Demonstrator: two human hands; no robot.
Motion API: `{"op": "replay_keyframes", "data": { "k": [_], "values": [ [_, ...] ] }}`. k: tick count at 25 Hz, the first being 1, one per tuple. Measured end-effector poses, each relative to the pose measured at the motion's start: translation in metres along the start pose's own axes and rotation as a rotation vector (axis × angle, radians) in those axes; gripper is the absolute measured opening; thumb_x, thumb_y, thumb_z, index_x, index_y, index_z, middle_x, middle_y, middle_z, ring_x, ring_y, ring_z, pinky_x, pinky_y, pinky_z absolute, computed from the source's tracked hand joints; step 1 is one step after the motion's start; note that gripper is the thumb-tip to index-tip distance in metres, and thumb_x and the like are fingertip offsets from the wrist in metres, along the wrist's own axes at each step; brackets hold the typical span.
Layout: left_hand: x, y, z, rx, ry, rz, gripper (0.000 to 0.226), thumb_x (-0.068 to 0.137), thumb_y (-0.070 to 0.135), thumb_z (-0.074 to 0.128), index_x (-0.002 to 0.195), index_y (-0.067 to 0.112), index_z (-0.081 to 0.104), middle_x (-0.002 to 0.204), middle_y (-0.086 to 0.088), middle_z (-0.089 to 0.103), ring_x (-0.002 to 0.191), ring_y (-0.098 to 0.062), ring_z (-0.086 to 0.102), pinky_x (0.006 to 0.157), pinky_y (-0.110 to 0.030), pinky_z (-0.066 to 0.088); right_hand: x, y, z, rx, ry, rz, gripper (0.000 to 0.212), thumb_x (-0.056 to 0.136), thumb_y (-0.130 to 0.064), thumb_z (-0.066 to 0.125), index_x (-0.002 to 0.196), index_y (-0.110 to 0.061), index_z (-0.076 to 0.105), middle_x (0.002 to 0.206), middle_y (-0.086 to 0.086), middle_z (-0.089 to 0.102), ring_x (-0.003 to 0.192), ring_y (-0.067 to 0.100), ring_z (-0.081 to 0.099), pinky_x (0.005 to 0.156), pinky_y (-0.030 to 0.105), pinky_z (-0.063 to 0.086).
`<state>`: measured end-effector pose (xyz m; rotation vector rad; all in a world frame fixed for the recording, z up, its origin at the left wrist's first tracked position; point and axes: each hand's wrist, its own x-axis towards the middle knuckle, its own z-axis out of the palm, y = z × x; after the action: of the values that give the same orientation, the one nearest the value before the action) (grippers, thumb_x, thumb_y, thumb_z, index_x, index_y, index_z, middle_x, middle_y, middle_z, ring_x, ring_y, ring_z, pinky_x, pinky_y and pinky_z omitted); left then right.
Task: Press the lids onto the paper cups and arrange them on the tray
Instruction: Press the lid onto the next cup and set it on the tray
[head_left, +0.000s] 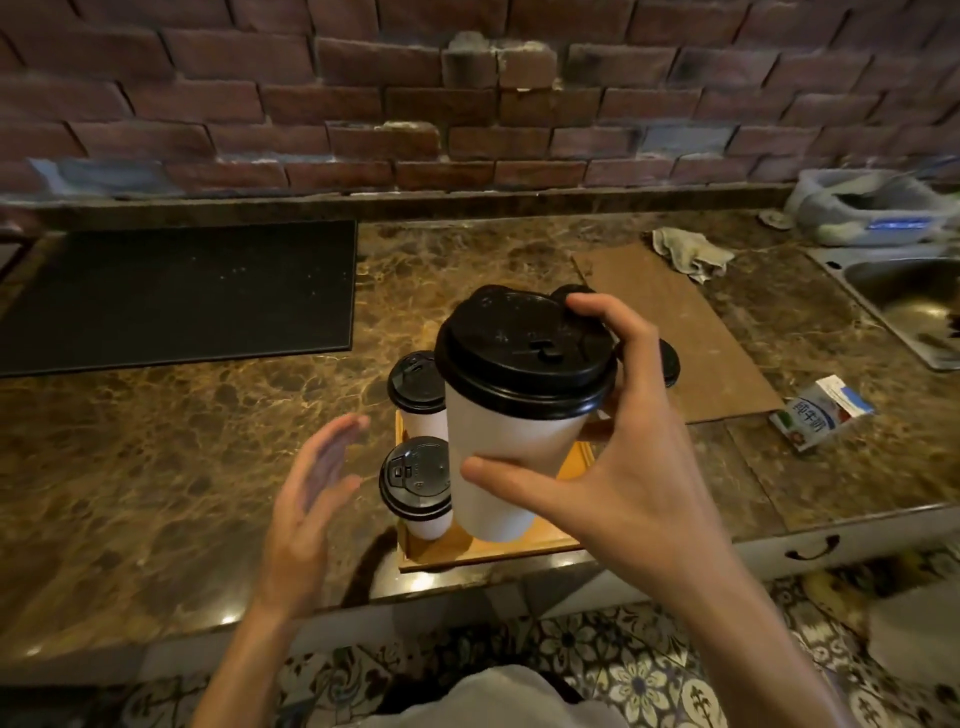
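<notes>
Under the grip lay the marble counter (156, 467) with a wooden tray (519, 548). The right hand (628, 447) clasped a white paper cup (498, 467) over the tray, its black lid (519, 358) on. Just left of the held cup, two lidded cups (415, 478) stood on the tray. Further left, the left hand (306, 499) hovered flat-fingered, holding nothing.

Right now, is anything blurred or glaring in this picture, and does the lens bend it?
Head view: the left hand is blurred; the cup in the right hand is fairly sharp. Small glare spots sit along the front edge of the counter. The wide lens bows the brick rows of the wall; the light is dim and warm.
</notes>
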<state>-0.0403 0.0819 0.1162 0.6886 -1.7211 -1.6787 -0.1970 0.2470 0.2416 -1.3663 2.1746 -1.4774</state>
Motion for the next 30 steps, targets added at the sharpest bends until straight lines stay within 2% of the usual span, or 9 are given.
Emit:
{"op": "replay_keyframes", "data": {
  "k": [4,6,8,12,16,19,23,25,30],
  "values": [
    [-0.010,0.064,0.032,0.162,-0.365,0.205,0.086,0.076,0.035,0.073,0.145,0.044,0.022,0.149,0.025,0.033,0.139,0.001,0.030,0.108,-0.013,0.030,0.009,-0.010,-0.003,-0.028,0.022,-0.028,0.100,0.055,-0.060,0.081,0.136,-0.044,0.024,0.122,-0.040,0.046,0.111,-0.012,0.055,0.085,0.018,0.055],
    [-0.007,0.078,0.052,0.208,-0.291,0.245,0.102,0.066,0.041,0.080,0.146,0.045,0.017,0.146,0.028,0.035,0.134,0.004,0.036,0.101,-0.010,0.038,0.015,-0.014,-0.003,-0.050,0.044,-0.039,0.102,0.054,-0.062,0.080,0.136,-0.041,0.023,0.120,-0.038,0.047,0.111,-0.013,0.053,0.085,0.015,0.053],
    [0.001,0.082,0.069,0.176,-0.190,0.237,0.110,0.059,0.037,0.085,0.148,0.029,0.021,0.143,0.012,0.044,0.128,-0.004,0.048,0.094,-0.022,0.049,0.020,-0.018,-0.002,-0.046,0.064,-0.038,0.102,0.054,-0.063,0.080,0.135,-0.040,0.023,0.121,-0.034,0.047,0.112,-0.013,0.052,0.088,0.013,0.051],
    [0.017,0.078,0.078,0.065,-0.098,0.253,0.089,0.061,0.014,0.085,0.135,0.008,0.038,0.122,-0.007,0.060,0.110,-0.016,0.062,0.079,-0.024,0.056,0.027,-0.025,0.001,-0.055,0.028,-0.038,0.101,0.054,-0.064,0.079,0.133,-0.040,0.021,0.117,-0.036,0.046,0.113,-0.011,0.052,0.088,0.013,0.051],
    [0.020,0.075,0.068,0.128,-0.072,0.227,0.083,0.058,0.033,0.086,0.129,0.015,0.046,0.110,0.008,0.064,0.101,-0.011,0.064,0.072,-0.022,0.056,0.038,-0.041,-0.014,-0.088,-0.093,0.009,0.090,0.054,-0.080,0.065,0.129,-0.045,0.031,0.125,-0.028,0.048,0.117,-0.006,0.051,0.094,0.030,0.053],
    [0.020,0.078,0.070,0.134,-0.044,0.243,0.086,0.058,0.039,0.086,0.131,0.024,0.043,0.109,0.011,0.061,0.099,-0.013,0.062,0.065,-0.028,0.057,0.056,-0.063,-0.023,-0.171,-0.109,-0.067,0.069,0.068,-0.083,0.047,0.124,-0.043,0.048,0.121,-0.023,0.055,0.110,-0.005,0.055,0.086,0.026,0.051],
    [0.021,0.084,0.081,0.171,0.045,0.245,0.087,0.057,0.046,0.083,0.131,0.028,0.041,0.110,0.009,0.062,0.097,-0.011,0.063,0.062,-0.036,0.059,0.079,-0.073,-0.009,-0.587,-0.129,-0.098,0.053,0.087,-0.075,0.036,0.122,-0.039,0.054,0.110,-0.011,0.055,0.099,0.015,0.052,0.078,0.037,0.042],
    [0.024,0.088,0.082,0.157,0.047,0.270,0.087,0.057,0.044,0.084,0.131,0.027,0.041,0.109,0.010,0.061,0.096,-0.010,0.064,0.061,-0.033,0.059,0.084,-0.074,-0.006,-0.530,-0.085,-0.158,0.040,0.092,-0.064,0.042,0.116,-0.037,0.061,0.104,-0.011,0.059,0.095,0.013,0.053,0.076,0.034,0.041],
    [0.040,0.099,0.055,-0.001,-0.372,0.210,0.075,0.053,0.022,0.086,0.121,0.023,0.053,0.108,0.002,0.066,0.099,-0.017,0.066,0.071,-0.031,0.059,0.092,-0.071,-0.025,-0.130,-0.397,-0.485,0.025,0.092,-0.026,0.060,0.113,-0.016,0.070,0.113,-0.003,0.070,0.107,0.007,0.063,0.087,0.025,0.052]
  ]
}}
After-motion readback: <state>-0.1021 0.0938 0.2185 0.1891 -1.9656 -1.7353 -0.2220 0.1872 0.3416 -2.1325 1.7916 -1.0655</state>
